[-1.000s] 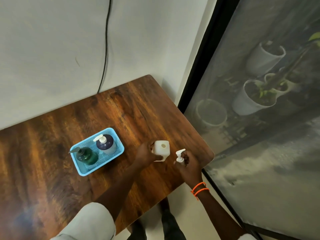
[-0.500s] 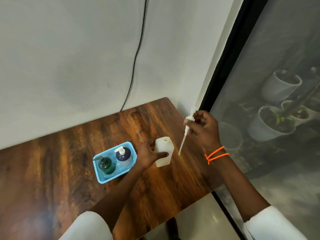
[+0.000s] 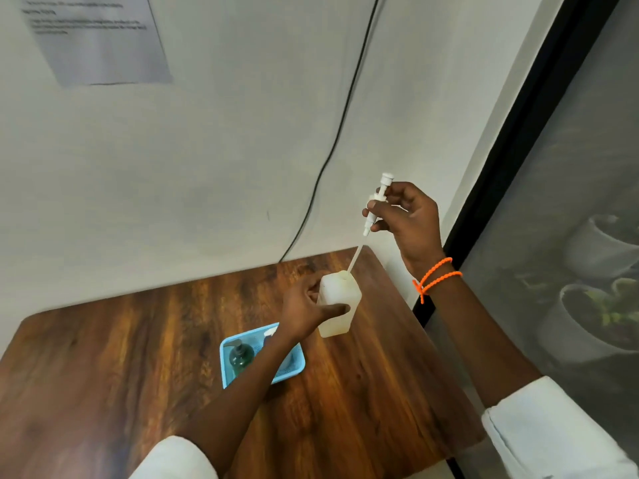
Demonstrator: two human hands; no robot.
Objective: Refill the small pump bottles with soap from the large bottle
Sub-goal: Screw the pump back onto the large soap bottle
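Observation:
My left hand (image 3: 304,314) grips a white square bottle (image 3: 340,307) that stands upright on the wooden table (image 3: 363,392), its neck uncapped. My right hand (image 3: 406,221) holds a white pump head (image 3: 378,198) high above it. The pump's thin dip tube (image 3: 356,254) slants down, its tip at the bottle's mouth. A blue mesh tray (image 3: 226,366) sits left of the bottle. In it stands a dark green pump bottle (image 3: 241,357). A second bottle in the tray is mostly hidden behind my left forearm.
A black cable (image 3: 340,133) runs down the white wall to the table's back edge. A printed sheet (image 3: 100,39) hangs on the wall at upper left. A dark-framed window (image 3: 501,167) with potted plants behind it stands to the right.
My right hand has lifted the pump head higher, from table level to well above the bottle, and the tube tip now meets the bottle's mouth. The left hand stays on the white bottle.

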